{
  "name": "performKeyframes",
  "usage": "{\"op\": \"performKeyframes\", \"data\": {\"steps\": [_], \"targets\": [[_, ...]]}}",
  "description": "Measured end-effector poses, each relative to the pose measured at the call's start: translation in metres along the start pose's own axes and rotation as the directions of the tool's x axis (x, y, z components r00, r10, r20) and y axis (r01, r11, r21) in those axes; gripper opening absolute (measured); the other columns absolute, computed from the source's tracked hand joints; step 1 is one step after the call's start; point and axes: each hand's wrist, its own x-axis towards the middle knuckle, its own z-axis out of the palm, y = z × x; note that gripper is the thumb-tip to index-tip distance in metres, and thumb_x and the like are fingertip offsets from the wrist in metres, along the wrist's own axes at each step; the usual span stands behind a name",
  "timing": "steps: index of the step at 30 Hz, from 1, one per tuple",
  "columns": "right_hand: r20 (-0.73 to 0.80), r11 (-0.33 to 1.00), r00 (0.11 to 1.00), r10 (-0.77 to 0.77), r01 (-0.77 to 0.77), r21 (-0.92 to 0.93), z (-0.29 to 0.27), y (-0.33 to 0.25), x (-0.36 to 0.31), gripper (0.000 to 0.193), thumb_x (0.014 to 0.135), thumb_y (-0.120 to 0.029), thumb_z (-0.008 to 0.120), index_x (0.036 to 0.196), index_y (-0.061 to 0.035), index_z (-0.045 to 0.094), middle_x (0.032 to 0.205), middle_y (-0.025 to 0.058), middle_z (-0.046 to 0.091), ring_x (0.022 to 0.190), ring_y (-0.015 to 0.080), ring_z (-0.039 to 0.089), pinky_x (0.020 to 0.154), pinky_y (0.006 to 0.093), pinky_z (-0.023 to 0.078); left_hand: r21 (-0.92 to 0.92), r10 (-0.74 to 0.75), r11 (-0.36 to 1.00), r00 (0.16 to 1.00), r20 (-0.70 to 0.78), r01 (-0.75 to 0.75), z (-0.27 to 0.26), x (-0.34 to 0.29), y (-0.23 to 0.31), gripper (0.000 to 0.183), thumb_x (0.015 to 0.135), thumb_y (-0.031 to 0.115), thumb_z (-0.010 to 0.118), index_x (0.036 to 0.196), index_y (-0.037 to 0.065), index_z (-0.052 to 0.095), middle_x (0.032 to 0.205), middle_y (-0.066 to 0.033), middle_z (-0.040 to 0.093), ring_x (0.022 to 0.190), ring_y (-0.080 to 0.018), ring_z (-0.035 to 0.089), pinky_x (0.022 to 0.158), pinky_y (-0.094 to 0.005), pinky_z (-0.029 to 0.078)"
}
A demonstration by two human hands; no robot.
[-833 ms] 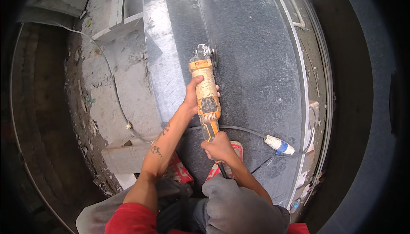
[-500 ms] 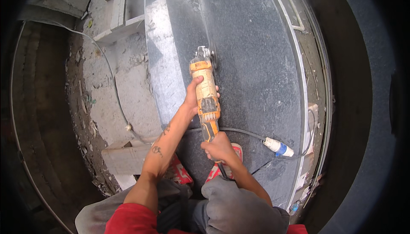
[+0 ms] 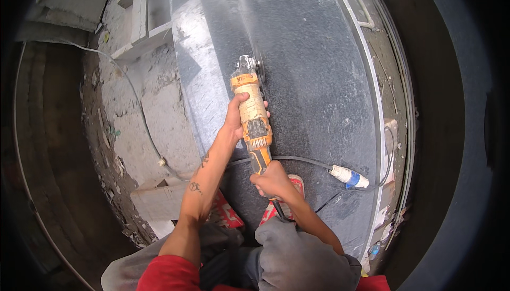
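Note:
An orange and cream angle grinder (image 3: 253, 111), dusty and taped round its body, is held in both hands over a dark grey stone slab (image 3: 313, 94). Its disc (image 3: 260, 68) stands on edge at the slab's surface, blurred as if spinning, and pale dust sprays forward along a thin line. My left hand (image 3: 235, 114) wraps the front of the body, thumb on top, some fingers hidden beneath. Around the rear handle my right hand (image 3: 272, 179) is closed, and the black cord runs out below it toward my feet.
A white and blue plug connector (image 3: 349, 177) joins cables on the slab's right side. My red shoes (image 3: 227, 212) rest on the slab. Left lie a wooden frame (image 3: 140, 15), a grey cable (image 3: 139, 102), rubble and a wooden block (image 3: 159, 202). Pipes line the right edge.
The grinder and both hands have shifted slightly left in view, still gripping. More dust now sprays ahead of the disc. The view itself has moved a little.

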Motion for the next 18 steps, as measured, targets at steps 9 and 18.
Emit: {"op": "performKeyframes", "data": {"steps": [9, 18], "targets": [[0.022, 1.0, 1.0, -0.016, 0.015, 0.025, -0.005, -0.012, 0.016, 0.021, 0.075, -0.011, 0.066, 0.062, 0.0045, 0.06, 0.054, 0.0108, 0.061, 0.044, 0.0176, 0.061, 0.043, 0.0323, 0.048, -0.091, -0.005, 0.996, 1.0, 0.014, 0.007, -0.001, 0.017, 0.011, 0.06, 0.086, 0.053, 0.06, 0.116, 0.002, 0.048, 0.089, -0.0162, 0.064, 0.073, -0.0319, 0.069, 0.057, -0.0488, 0.061], [-0.009, 1.0, 1.0, -0.001, 0.001, -0.026, 0.001, 0.012, -0.004, 0.023, 0.075, -0.013, 0.068, 0.062, 0.0038, 0.06, 0.053, 0.0113, 0.061, 0.045, 0.0186, 0.062, 0.045, 0.0329, 0.049, -0.035, 0.014, 0.999, 1.0, -0.001, -0.015, 0.0, -0.004, -0.011, 0.057, 0.085, 0.047, 0.063, 0.116, 0.002, 0.048, 0.089, -0.017, 0.065, 0.073, -0.0324, 0.069, 0.057, -0.0473, 0.062]]}}
